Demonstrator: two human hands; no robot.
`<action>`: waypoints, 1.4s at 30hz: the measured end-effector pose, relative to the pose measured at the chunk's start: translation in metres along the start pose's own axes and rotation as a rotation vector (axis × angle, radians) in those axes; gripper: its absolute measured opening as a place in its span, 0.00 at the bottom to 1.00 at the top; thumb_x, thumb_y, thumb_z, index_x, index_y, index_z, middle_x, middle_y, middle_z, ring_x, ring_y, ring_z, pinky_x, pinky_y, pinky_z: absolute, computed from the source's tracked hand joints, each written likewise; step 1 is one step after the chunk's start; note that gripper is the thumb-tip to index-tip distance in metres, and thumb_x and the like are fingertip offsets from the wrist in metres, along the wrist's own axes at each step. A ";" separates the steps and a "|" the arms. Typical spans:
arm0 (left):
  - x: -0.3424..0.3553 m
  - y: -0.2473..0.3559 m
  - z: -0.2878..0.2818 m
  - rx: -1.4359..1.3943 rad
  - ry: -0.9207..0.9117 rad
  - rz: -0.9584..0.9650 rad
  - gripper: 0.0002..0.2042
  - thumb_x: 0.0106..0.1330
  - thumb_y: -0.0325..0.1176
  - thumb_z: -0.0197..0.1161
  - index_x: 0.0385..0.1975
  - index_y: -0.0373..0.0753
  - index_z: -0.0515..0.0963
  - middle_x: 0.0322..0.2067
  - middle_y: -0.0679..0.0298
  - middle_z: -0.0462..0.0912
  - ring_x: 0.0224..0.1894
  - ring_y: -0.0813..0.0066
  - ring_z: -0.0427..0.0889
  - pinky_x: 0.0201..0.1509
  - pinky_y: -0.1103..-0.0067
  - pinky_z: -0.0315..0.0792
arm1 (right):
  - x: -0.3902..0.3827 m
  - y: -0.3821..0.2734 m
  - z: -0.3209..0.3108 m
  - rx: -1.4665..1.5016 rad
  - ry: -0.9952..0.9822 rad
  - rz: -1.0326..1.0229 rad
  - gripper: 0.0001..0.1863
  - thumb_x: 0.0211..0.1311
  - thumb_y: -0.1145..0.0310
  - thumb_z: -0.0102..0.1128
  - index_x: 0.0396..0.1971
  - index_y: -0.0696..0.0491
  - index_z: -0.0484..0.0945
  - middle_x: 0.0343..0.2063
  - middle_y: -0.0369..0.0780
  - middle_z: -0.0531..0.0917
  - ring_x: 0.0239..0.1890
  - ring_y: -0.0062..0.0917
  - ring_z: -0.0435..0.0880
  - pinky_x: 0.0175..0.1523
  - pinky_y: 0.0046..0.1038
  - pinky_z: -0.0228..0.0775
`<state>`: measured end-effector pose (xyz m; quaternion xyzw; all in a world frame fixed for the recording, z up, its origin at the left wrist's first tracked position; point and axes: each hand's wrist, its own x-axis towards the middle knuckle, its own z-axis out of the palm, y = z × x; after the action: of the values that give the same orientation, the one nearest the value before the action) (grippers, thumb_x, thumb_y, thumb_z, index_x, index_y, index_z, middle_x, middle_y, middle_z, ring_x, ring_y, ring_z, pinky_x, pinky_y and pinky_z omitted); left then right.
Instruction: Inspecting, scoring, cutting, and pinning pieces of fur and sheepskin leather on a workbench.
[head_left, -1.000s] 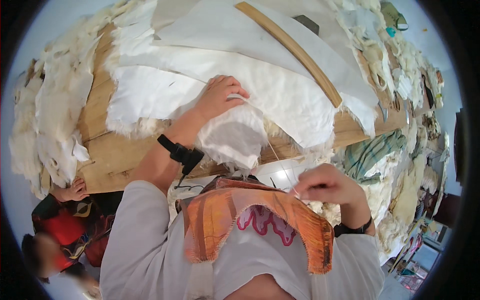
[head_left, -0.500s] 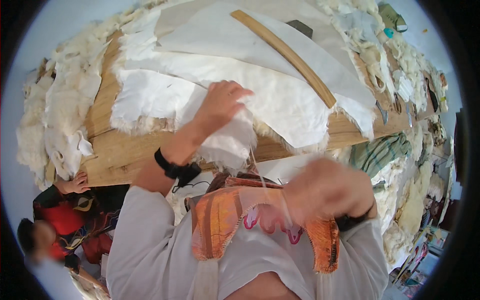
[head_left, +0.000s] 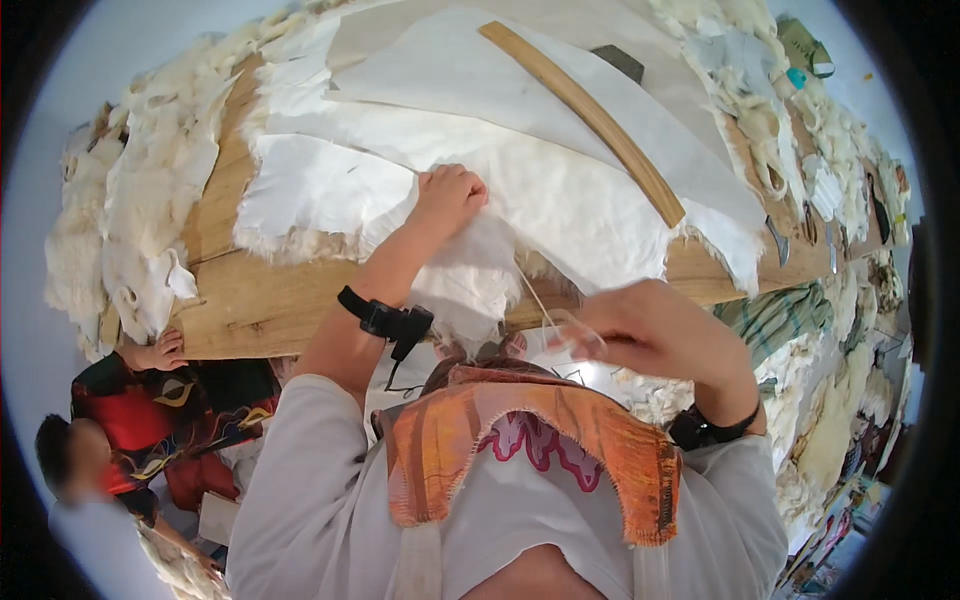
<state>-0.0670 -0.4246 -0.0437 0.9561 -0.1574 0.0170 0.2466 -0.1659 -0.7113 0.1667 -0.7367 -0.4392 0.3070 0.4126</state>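
White fleece-edged hides point(head_left: 560, 215) lie overlapping, skin side up, on a wooden table. My left hand point(head_left: 450, 197) is closed on the edge of the nearer hide piece, with its fingers curled at the line where two pieces meet. A pale thread point(head_left: 532, 288) stretches from the hide toward me. My right hand point(head_left: 640, 330), slightly blurred, is pinched around that thread in front of my orange patterned apron point(head_left: 450, 420). Loose loops of thread hang by its fingertips. Whether a needle is there cannot be made out.
A curved wooden strip point(head_left: 590, 125) and a dark block point(head_left: 618, 62) rest on the hides. Metal tools point(head_left: 778, 240) lie at the table's right. Fleeces point(head_left: 165, 180) cover the left end. Another person's hand point(head_left: 160, 352) touches the table edge point(head_left: 240, 340) at left.
My left hand has closed its fingers, which were lifted and spread before, onto the hide. My right hand has moved up and forward, away from my chest, with the thread.
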 end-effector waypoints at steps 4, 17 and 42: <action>-0.003 -0.001 0.008 0.124 0.062 0.089 0.04 0.67 0.33 0.60 0.37 0.48 0.80 0.41 0.66 0.77 0.54 0.62 0.72 0.62 0.65 0.58 | -0.013 -0.040 -0.021 0.239 -0.272 -0.471 0.17 0.72 0.64 0.54 0.57 0.48 0.81 0.39 0.42 0.85 0.35 0.36 0.84 0.36 0.33 0.75; -0.029 0.050 -0.042 -1.401 0.091 -0.108 0.10 0.71 0.40 0.61 0.32 0.45 0.86 0.34 0.68 0.82 0.45 0.71 0.78 0.56 0.75 0.68 | 0.058 0.113 0.012 -0.153 0.277 0.155 0.16 0.71 0.66 0.59 0.54 0.53 0.82 0.31 0.43 0.86 0.29 0.23 0.79 0.39 0.26 0.73; -0.019 0.030 -0.028 -0.835 0.212 -0.197 0.07 0.67 0.37 0.65 0.36 0.42 0.86 0.35 0.66 0.79 0.47 0.67 0.77 0.53 0.73 0.67 | 0.059 0.142 0.056 0.321 0.204 0.261 0.10 0.65 0.70 0.60 0.36 0.61 0.84 0.24 0.35 0.83 0.29 0.14 0.76 0.38 0.23 0.72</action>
<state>-0.0929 -0.4307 -0.0070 0.7779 -0.0324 0.0265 0.6270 -0.1304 -0.6781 0.0109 -0.7393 -0.2418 0.3477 0.5235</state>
